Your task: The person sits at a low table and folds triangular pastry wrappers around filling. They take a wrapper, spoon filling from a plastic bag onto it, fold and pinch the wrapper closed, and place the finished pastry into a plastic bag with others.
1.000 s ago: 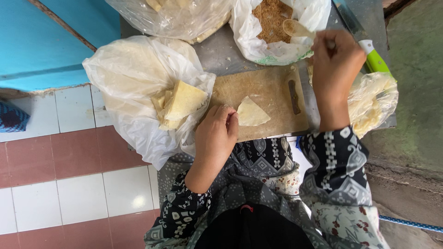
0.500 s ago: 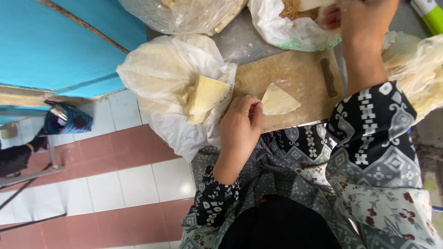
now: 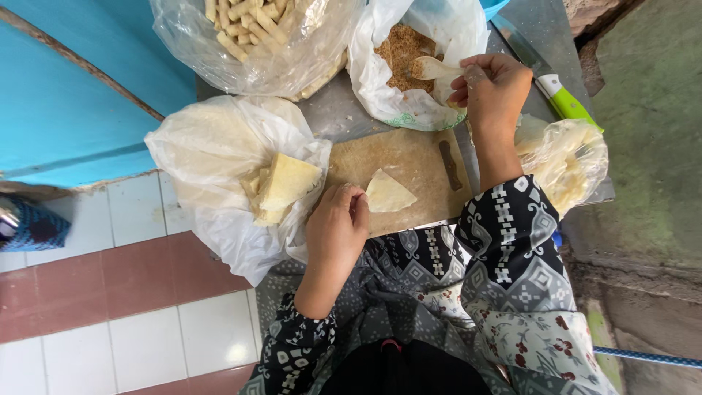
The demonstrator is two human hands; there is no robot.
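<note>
a home food-prep corner: wooden cutting board (image 3: pixel 409 172), knife (image 3: pixel 552 77), bagged fillings, tiled floor (image 3: pixel 110 292).

clear bag of sticks (image 3: pixel 256 44) top, white filling bag (image 3: pixel 409 66), wrapper bag (image 3: pixel 219 168) left

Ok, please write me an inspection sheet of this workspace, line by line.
Surface: grey table, wooden board on it.
Job's things: triangular wrapper on board; bag of brown filling; pale spoon.
Clutter: bag of stacked wrappers, bag of rolled sticks, green-handled knife, another bag on the right.
Hands: left hand touches wrapper; right hand holds spoon.
Cables: blue rope.
Surroundings: tiled floor, blue wall.
</note>
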